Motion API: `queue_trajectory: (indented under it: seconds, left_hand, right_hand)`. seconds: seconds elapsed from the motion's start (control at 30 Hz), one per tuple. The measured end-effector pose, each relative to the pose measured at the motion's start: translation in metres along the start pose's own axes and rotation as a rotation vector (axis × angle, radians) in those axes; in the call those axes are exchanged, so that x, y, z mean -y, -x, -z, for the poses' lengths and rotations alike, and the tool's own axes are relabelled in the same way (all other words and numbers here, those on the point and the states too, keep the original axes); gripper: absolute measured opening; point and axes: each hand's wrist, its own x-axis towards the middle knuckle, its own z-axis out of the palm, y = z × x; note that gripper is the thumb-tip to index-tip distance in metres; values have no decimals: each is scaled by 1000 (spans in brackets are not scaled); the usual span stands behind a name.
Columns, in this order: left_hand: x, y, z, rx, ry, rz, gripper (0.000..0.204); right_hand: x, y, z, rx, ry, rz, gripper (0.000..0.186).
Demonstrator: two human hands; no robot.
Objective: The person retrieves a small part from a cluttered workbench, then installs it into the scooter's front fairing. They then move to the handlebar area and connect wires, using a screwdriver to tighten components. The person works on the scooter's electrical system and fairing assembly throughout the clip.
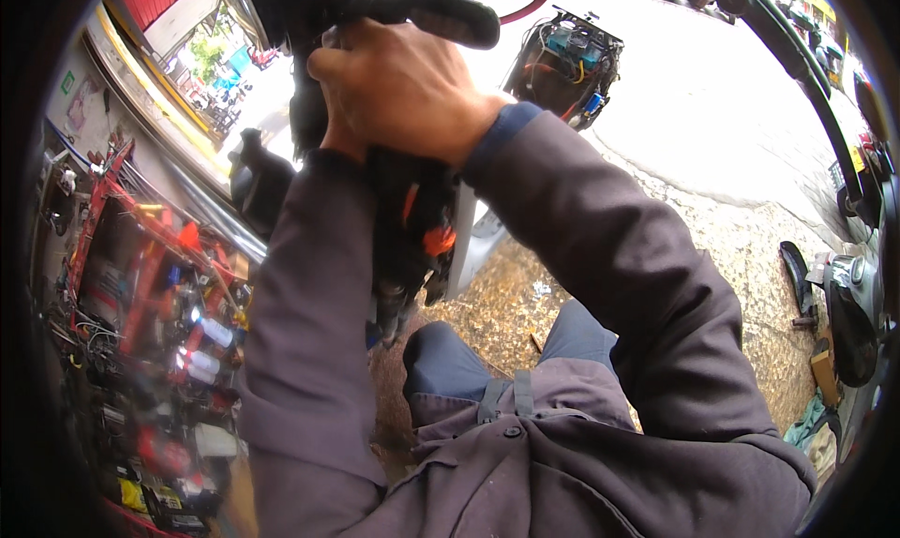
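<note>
My right hand is closed, knuckles up, at the dark front end of a partly stripped motorbike or scooter. A black handlebar grip juts out just beyond its knuckles. Whatever its fingers press on is hidden beneath them. Of my left hand, only a strip by the wrist shows; the right hand covers its fingers, close against the same dark parts. Below both wrists, the exposed black bodywork carries dark wiring and an orange part. A pale grey panel stands along its right side.
Beyond my right forearm sits a dark housing with exposed wires and a teal part. A red rack crowded with tools and bottles lines the left. Another vehicle stands at far right, near a green cloth.
</note>
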Motion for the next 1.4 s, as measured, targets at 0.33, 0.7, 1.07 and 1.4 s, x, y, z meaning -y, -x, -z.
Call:
queue_trajectory:
  seconds: [0.33, 0.7, 1.07, 1.4]
  left_hand:
    - [-4, -18, -3, -8, -515, -274, 30]
    - [-17, -23, -12, -94, -344, 23, 31]
    - [-50, -15, -13, -120, -511, -241, 31]
    - [-70, 1, 35, 98, -292, 166, 38]
  right_hand:
    - [-25, 18, -13, -312, -162, 6, 21]
    - [-21, 19, -17, -357, -146, -157, 13]
    - [-39, 28, -1, -348, -586, -24, 20]
    - [-37, 29, 1, -298, -602, -141, 14]
